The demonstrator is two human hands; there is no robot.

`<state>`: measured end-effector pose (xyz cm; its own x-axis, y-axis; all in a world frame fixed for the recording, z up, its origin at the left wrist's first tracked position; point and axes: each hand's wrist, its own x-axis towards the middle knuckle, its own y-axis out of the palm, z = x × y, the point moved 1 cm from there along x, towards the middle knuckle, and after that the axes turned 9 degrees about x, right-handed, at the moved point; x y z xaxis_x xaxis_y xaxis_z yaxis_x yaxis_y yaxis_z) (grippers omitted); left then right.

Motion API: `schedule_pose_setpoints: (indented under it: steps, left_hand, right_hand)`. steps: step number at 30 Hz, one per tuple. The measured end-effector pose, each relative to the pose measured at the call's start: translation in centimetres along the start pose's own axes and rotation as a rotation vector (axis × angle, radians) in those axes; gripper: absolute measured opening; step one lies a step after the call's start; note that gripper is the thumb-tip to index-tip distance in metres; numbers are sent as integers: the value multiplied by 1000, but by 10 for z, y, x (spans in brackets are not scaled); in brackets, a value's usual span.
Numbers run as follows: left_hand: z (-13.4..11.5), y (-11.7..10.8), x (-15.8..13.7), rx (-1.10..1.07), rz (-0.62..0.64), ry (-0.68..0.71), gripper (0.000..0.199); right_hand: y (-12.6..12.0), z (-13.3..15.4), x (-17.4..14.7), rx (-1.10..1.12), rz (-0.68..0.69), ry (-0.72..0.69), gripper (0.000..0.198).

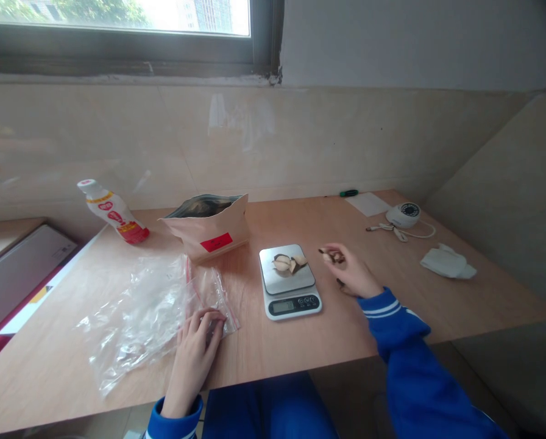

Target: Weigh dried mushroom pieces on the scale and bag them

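Pale cracked nuts point(287, 263) sit on small white digital scale point(289, 280); R hand point(348, 268) pinches dark nut piece point(324, 251) beside it. L hand point(195, 347) lies flat, released, on clear plastic zip bag point(140, 317), wooden tabletop point(300, 341).

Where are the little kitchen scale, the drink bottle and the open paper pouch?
kitchen scale point(289, 283): head view, on its steel weighing plate.
drink bottle point(114, 213): head view, on its red and white label.
paper pouch point(213, 235): head view, on its front face.
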<state>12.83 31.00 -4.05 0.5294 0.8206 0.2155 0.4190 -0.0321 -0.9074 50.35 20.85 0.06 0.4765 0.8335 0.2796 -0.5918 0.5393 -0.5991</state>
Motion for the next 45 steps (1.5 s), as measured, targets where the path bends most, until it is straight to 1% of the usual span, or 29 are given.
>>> schedule_pose_setpoints:
  steps: [3,5,8,10,13,16,19,22,24,26,30,33,36,41,45]
  left_hand:
    - [0,0,0,-15,8,-6,27]
    - [0,-1,-1,-23,21,-15,26]
    - [-1,-1,-1,-22,30,-15,26]
    - [-1,-1,0,-23,30,-10,26]
    - [-1,-1,0,-28,30,-12,26]
    - [-1,-1,0,-28,34,-10,26]
    - [0,0,0,-16,33,-12,27]
    - [0,0,0,-8,26,-9,27]
    - [0,1,0,-6,19,-3,27]
    - [0,1,0,-10,21,0,26]
    - [1,1,-1,-26,30,-5,25]
    - [1,1,-1,-29,30,-5,24]
    - [2,1,-2,-24,24,-4,24]
    - [2,2,-1,-12,19,0,24]
    - [2,1,0,0,4,7,26]
  right_hand:
    - [15,52,-13,108,260,-129,32]
    - [29,71,-19,113,346,-188,28]
    - [49,78,-23,108,394,-254,25]
    - [60,76,-23,99,393,-291,23]
    - [69,73,-24,77,375,-354,23]
    - [75,72,-25,-3,332,-439,20]
    - [79,72,-27,-149,221,-512,19]
    - [74,72,-34,-226,107,-527,20]
    - [65,69,-42,-207,48,-494,22]
    - [52,60,-52,-163,-28,-430,21]
    - [30,22,-76,-131,-193,-308,18]
    - [21,-6,-91,-158,-282,-272,19]
    - [20,-19,-96,-136,-317,-265,20]
    - [22,-17,-95,-139,-307,-247,21]
    - [22,-19,-96,-132,-327,-229,21]
